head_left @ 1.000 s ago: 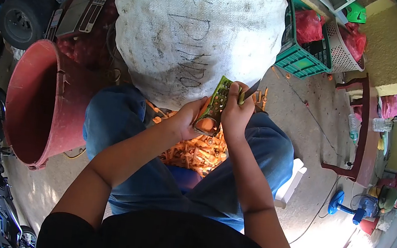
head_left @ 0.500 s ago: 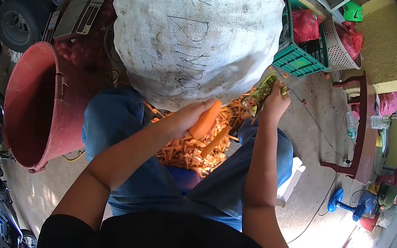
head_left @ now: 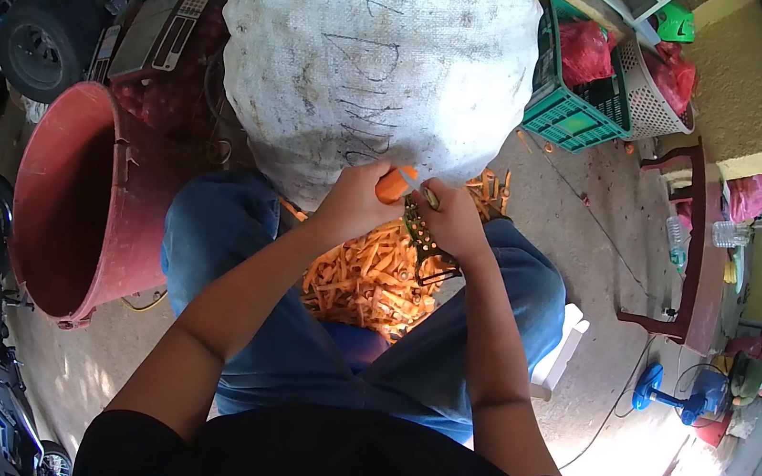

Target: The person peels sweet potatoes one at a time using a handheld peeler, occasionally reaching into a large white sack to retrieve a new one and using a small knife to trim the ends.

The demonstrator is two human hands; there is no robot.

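My left hand [head_left: 357, 198] is closed round an orange carrot [head_left: 395, 185], held just in front of the large white sack. My right hand [head_left: 453, 219] grips a bladed tool [head_left: 431, 199] by its handle, the pale blade lying against the carrot's near end. Under the right hand shows a greenish, hole-patterned piece with a dark frame [head_left: 421, 243]; how it joins the tool I cannot tell. Below both hands, between my knees, lies a heap of orange peelings [head_left: 361, 279].
The white sack [head_left: 375, 64] with handwriting stands straight ahead. A red tub [head_left: 126, 233] is at left, near a weighing scale [head_left: 153, 30] and tyres. To the right are a green crate [head_left: 575, 114], a white basket [head_left: 655, 96], a wooden bench [head_left: 702, 251] and a blue fan [head_left: 659, 395].
My right hand has swung left and in from beside the sack, bringing the tool to the carrot. My left hand has raised the carrot slightly. A carrot-like piece on the heap is no longer visible.
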